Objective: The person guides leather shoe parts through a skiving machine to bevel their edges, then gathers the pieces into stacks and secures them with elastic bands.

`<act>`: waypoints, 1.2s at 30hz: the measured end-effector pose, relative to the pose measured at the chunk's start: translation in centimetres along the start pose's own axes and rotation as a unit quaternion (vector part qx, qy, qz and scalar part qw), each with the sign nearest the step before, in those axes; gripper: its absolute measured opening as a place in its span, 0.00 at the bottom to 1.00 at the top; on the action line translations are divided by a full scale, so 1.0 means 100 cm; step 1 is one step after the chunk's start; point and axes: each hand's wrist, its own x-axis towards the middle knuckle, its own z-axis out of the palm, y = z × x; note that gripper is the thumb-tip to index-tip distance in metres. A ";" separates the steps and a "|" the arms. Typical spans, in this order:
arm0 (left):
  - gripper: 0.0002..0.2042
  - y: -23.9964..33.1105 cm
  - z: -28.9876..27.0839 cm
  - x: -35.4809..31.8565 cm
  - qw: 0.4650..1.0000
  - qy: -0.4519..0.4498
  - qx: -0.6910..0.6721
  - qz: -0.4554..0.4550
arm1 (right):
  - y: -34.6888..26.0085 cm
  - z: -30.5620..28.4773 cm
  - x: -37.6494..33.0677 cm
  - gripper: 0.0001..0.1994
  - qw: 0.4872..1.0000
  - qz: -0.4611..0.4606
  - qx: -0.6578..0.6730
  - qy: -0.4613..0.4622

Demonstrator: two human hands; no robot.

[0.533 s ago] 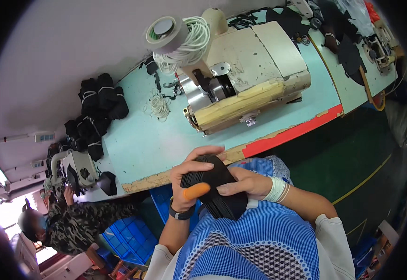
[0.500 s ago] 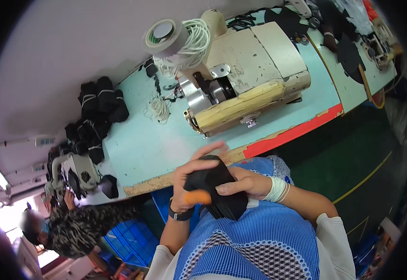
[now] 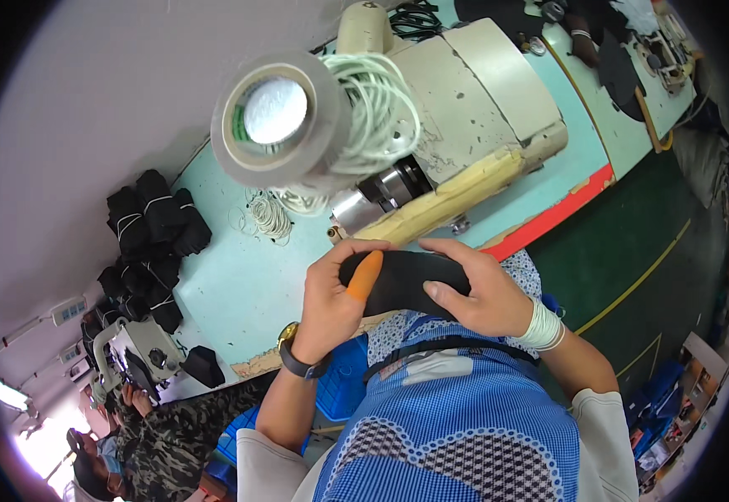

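Between my hands, just in front of the table's near edge, is a black stack of cut fabric pieces (image 3: 406, 280), bent into a curve; its layers can barely be told apart from here. My left hand (image 3: 331, 293) grips its left end, with an orange finger cot on the thumb pressed on the face. At the other end my right hand (image 3: 494, 297) is closed on it, thumb on the face and fingers at the far edge. Several white elastic cords (image 3: 544, 326) circle my right wrist, and a dark watch (image 3: 301, 361) is on the left.
A worn sewing machine (image 3: 465, 100) stands on the pale blue table (image 3: 222, 276). A tape roll (image 3: 331, 125) and hanging white cord loops (image 3: 381, 109) rise beside it. Tied black bundles (image 3: 151, 217) lie at left. A person in camouflage (image 3: 172, 435) works beyond a blue crate (image 3: 343, 381).
Both hands have raised the black stack toward the table and turned it, so a broad curved face shows instead of layered edges. My view has moved closer to the tape roll.
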 end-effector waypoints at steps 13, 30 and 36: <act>0.17 0.015 -0.016 0.018 0.966 -0.020 0.156 -0.207 | 0.009 -0.008 0.020 0.18 0.978 0.088 0.175 -0.066; 0.14 -0.038 -0.025 0.023 0.991 -0.076 0.040 -0.099 | 0.004 -0.024 0.022 0.17 0.968 0.163 0.185 -0.049; 0.11 -0.013 -0.027 0.011 0.989 -0.077 0.086 -0.094 | -0.021 -0.031 0.003 0.13 0.993 0.074 0.006 0.089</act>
